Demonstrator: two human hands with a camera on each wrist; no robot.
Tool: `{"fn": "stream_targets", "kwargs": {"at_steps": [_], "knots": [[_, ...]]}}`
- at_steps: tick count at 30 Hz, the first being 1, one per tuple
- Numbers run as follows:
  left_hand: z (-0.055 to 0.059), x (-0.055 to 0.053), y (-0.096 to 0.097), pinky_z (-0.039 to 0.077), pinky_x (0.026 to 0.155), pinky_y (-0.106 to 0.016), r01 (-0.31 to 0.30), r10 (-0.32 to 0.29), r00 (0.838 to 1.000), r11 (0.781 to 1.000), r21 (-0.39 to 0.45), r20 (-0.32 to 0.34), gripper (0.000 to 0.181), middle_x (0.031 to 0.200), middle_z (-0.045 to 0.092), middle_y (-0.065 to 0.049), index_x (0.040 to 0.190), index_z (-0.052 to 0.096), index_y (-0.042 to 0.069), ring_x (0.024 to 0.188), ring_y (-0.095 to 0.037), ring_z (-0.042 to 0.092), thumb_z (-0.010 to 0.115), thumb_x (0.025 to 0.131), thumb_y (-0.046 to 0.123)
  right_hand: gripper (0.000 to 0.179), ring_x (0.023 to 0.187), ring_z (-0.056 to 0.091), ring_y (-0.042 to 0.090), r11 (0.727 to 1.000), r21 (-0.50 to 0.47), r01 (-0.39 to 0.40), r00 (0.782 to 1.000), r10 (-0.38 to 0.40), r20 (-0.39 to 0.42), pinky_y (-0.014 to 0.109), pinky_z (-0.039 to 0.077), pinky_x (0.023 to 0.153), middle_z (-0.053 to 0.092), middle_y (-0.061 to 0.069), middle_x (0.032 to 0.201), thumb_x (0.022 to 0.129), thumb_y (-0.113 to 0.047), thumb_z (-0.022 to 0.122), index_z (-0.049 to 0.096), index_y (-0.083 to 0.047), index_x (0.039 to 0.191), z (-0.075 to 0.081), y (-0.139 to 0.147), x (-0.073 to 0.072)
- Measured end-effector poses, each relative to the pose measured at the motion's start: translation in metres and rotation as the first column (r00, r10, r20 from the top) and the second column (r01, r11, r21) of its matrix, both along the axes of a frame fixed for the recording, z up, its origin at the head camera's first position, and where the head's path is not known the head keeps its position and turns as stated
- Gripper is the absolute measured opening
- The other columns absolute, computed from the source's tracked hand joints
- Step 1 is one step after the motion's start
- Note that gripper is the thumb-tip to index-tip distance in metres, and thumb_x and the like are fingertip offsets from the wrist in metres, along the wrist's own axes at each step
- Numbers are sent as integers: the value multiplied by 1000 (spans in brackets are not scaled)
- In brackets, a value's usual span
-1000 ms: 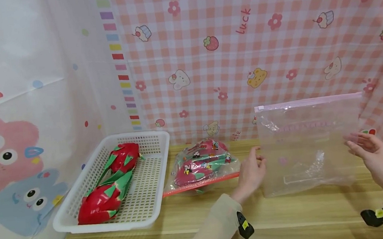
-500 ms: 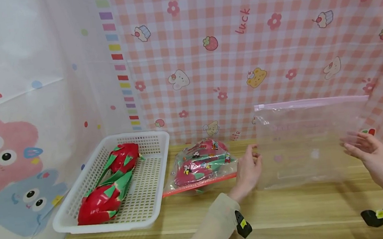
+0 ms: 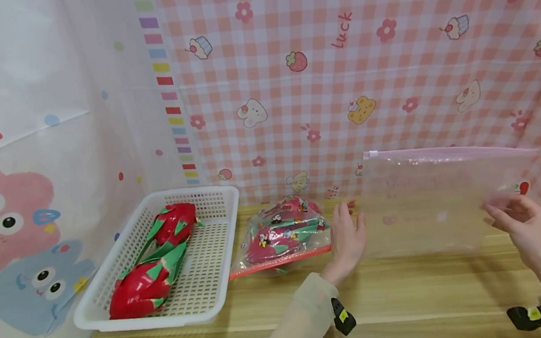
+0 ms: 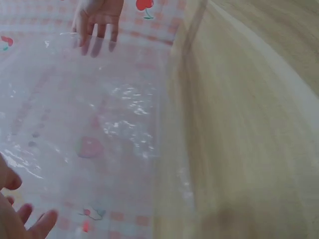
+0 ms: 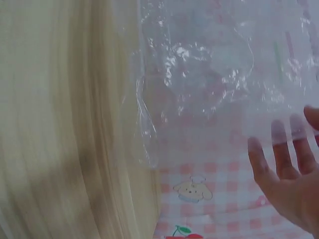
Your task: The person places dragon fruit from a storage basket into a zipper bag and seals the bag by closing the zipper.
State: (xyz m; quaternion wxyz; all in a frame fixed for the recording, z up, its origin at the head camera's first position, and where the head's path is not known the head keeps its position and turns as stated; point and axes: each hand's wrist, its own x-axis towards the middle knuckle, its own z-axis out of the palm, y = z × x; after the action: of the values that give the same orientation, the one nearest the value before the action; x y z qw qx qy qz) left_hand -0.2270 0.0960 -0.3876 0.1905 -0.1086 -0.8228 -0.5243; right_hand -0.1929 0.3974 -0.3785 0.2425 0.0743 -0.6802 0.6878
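Observation:
A large clear zip bag [image 3: 428, 203] with a pink slider strip along its top hangs upright over the right of the table. My right hand [image 3: 528, 221] pinches its right edge, with several fingers [image 5: 281, 149] behind the film. Just off the bag's left edge is my left hand [image 3: 346, 240], its fingers loosely bent and holding nothing; some of its fingertips [image 4: 45, 224] show in the left wrist view. Left of that hand lies another zip bag [image 3: 285, 232] with a red strip and printed cartoon figures, red-and-green dragon fruit inside. The left hand overlaps this strip's end.
A white perforated basket [image 3: 219, 302] stands at the left with two dragon fruit [image 3: 141, 287] in it. Behind the wooden table [image 3: 407, 302] hangs a pink checked cloth [image 3: 322, 94]. A white cartoon-printed sheet [image 3: 82, 169] closes off the left side.
The left hand has drawn slightly left, away from the clear bag's edge. The bag's lower edge has risen, its strip now slopes down to the right, and the right hand's fingers have closed more.

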Motion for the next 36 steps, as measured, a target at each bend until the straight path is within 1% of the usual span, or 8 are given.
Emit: {"fn": "stream_targets", "kwargs": {"at_steps": [3,6,10,15,19,25,32,36], "knots": [[8,3,-2,49,80,-24,-76,79,991,997,28,-104,25,111,58,-7,118,52,8,98,-18,58,54,95,16,18,74,67,-5,987,-24,160,987,-159,21,10,52,59,72,-14,84,84,5,64,68,-8,95,1,-14,4],[21,7,-3,48,77,-20,-52,62,987,996,72,-145,20,107,58,-7,113,53,6,93,-17,58,53,95,13,16,67,66,-4,949,-40,313,948,-310,66,9,50,56,71,-14,77,82,4,67,68,-8,92,5,-28,9],[40,16,-2,48,78,-19,78,-79,997,990,118,-3,25,113,59,-5,117,54,9,99,-15,59,53,96,21,16,63,62,-7,885,56,462,885,-465,40,6,47,55,67,-18,74,82,3,67,68,-9,92,8,-42,15],[58,24,1,50,89,-25,220,-266,942,950,223,203,46,133,55,-2,133,47,14,117,-19,58,56,94,35,19,74,58,-14,812,196,550,833,-549,-60,0,44,62,60,-23,81,82,0,67,66,-15,94,4,-53,22],[66,22,0,52,92,-32,267,-366,900,892,364,237,54,141,49,-8,138,41,12,123,-25,55,57,93,36,23,84,57,-14,813,273,514,857,-494,-144,-1,44,71,58,-27,89,79,9,67,66,-3,98,-3,-60,27],[72,17,-8,55,87,-44,248,-445,862,789,562,244,63,141,47,-18,141,36,6,119,-37,57,53,94,44,38,95,58,-15,830,412,377,912,-253,-324,0,43,82,60,-29,103,69,22,68,62,10,104,-11,-66,32],[75,15,-16,58,76,-43,151,-377,880,800,581,291,73,138,49,-23,143,33,5,109,-41,62,56,90,50,53,110,55,-9,799,575,178,933,48,-356,4,40,94,60,-21,116,50,29,73,60,11,98,-20,-68,34],[74,15,-18,58,74,-45,137,-382,875,785,604,297,78,139,47,-25,145,28,4,108,-44,62,60,89,47,55,117,54,-3,772,625,114,909,173,-379,7,38,99,63,-8,120,47,18,81,61,7,97,-25,-70,31]]}}
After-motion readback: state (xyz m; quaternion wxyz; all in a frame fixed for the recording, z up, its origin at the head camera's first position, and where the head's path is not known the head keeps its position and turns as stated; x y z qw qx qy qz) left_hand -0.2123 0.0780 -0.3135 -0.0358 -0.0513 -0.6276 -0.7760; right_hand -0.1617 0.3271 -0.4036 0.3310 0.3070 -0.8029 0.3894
